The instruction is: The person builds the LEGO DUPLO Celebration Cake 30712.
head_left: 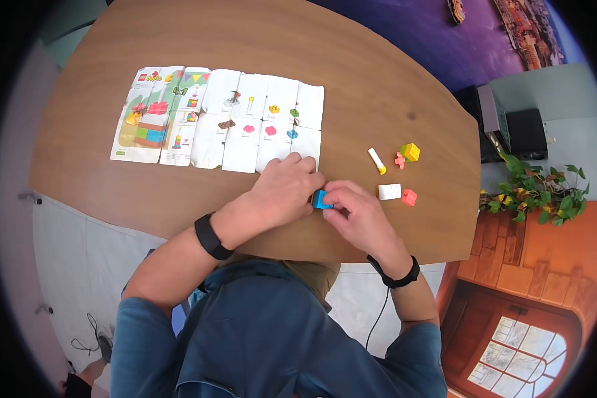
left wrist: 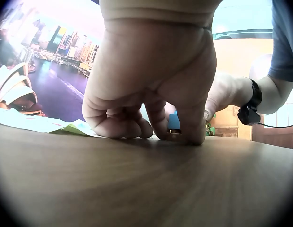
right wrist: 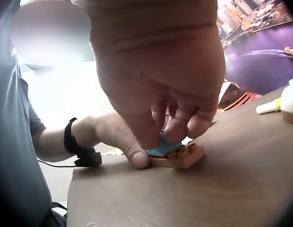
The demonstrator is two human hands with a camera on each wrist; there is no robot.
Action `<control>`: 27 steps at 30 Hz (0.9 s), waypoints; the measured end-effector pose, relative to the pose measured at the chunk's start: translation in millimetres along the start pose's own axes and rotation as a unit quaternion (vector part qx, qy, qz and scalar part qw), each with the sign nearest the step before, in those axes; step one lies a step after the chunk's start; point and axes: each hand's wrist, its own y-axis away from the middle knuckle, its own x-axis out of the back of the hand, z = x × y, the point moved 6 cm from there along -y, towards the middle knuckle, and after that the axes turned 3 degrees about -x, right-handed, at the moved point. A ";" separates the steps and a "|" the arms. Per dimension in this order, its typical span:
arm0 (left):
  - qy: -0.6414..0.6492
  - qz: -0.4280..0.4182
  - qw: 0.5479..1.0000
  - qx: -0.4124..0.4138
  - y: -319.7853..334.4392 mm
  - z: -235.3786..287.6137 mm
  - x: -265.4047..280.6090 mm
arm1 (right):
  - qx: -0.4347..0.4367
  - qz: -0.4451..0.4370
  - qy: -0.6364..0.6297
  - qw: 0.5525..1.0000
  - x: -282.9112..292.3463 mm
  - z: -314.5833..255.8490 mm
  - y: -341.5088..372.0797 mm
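A blue brick (head_left: 322,199) is between the two hands near the front of the table. My right hand (head_left: 359,213) pinches it between thumb and fingers. In the right wrist view the blue brick (right wrist: 158,150) sits over one end of a flat brown studded plate (right wrist: 191,158), whose other studs are bare. My left hand (head_left: 282,190) holds the plate's far end low at the tabletop, its thumb beside the plate and blue brick. The left wrist view shows the curled left fingers (left wrist: 130,127) resting on the table, with a bit of the blue brick (left wrist: 174,121) behind them.
An unfolded picture instruction sheet (head_left: 219,142) lies beyond the left hand. To the right lie a white candle piece (head_left: 376,159), a yellow brick (head_left: 410,152), a coral flower-shaped piece (head_left: 400,161), a white brick (head_left: 390,192) and a coral brick (head_left: 409,198). The table's front edge (head_left: 351,261) is close.
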 end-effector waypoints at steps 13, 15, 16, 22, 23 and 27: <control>-0.015 -0.010 1.000 0.004 -2.2 5.7 4.1 | 0.052 0.015 0.126 0.991 -1.5 -14.7 -5.2; -0.013 0.000 1.000 -0.005 1.1 6.8 4.6 | 0.087 0.054 0.122 0.987 -0.3 -13.9 2.0; -0.010 0.009 1.000 -0.005 0.6 6.7 4.5 | 0.126 0.084 0.116 0.982 7.5 -15.5 9.7; -0.027 -0.014 0.999 -0.011 3.9 9.6 5.6 | -0.090 0.203 0.066 0.973 89.0 92.3 75.5; -0.026 -0.008 1.000 -0.005 3.3 10.1 6.6 | -0.131 0.240 0.065 0.960 103.9 114.1 85.1; -0.018 -0.020 1.000 0.006 0.8 13.3 9.6 | -0.255 0.216 0.100 0.937 123.4 137.3 95.6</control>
